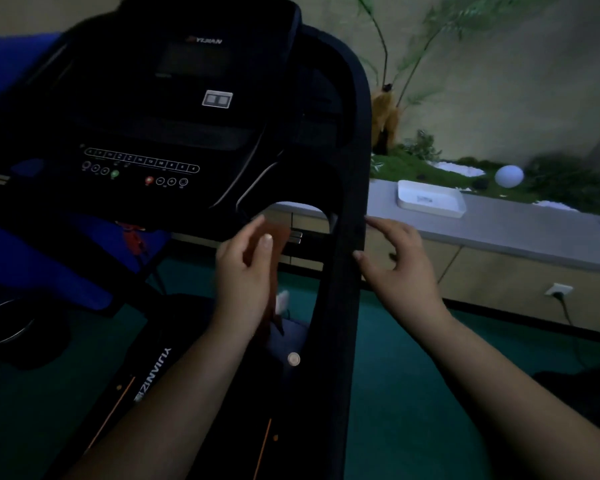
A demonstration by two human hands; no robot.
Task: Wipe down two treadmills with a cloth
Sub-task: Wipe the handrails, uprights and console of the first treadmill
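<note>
Dim room. Left hand [246,268] grasping reddish-brown cloth [274,244], raised just below black treadmill console [174,133]. Right hand [395,261] released, fingers straight, fingertips touching outer side of black padded right handrail [347,271]. White rectangular plastic tray [430,199] on grey bench [516,233] at right.

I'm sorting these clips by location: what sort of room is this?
Probably a small indoor gym or fitness corner: a treadmill with a button console fills the view, a low cabinet runs along the wall, and decorative plants with moss sit behind it. The lighting is dim.
</note>
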